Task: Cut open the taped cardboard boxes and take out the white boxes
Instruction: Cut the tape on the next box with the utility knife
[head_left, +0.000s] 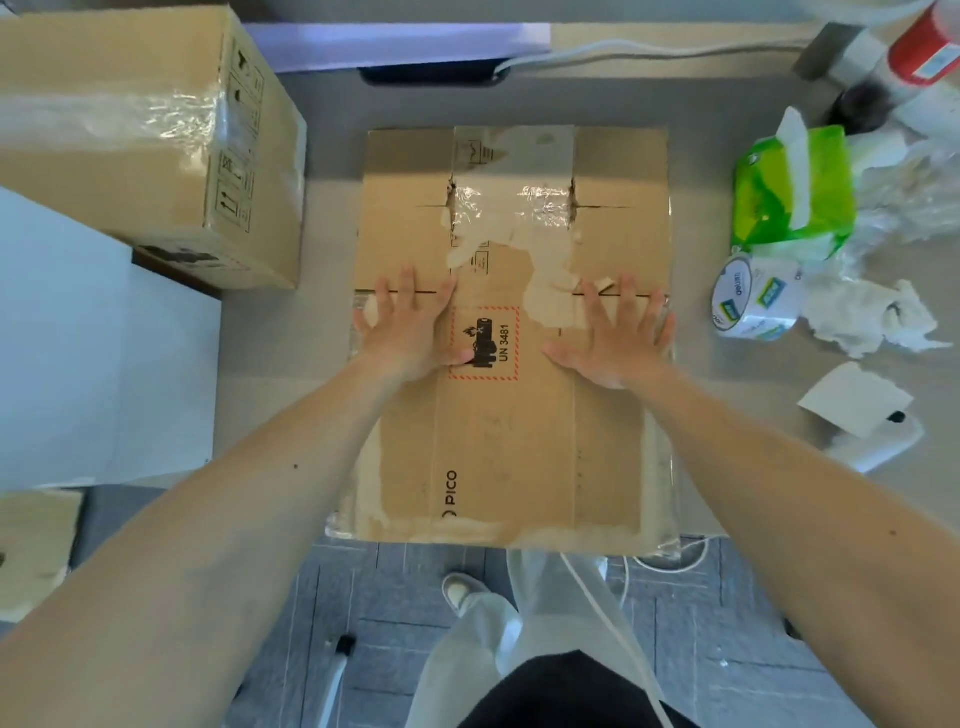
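Both hands, left hand (410, 332) and right hand (618, 338), are pressing flat, fingers spread, holding nothing, well apart on the taped cardboard box (514, 441); tape roll (753, 299) lying near.

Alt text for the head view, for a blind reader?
The left hand and right hand press flat, fingers spread, on a cardboard box on the table. A second taped box sits far left; a tape roll and green tissue pack lie right.

The flattened cardboard box (511, 426) reads "PICO" — its red-hatched label (484, 343), "UN 3481".
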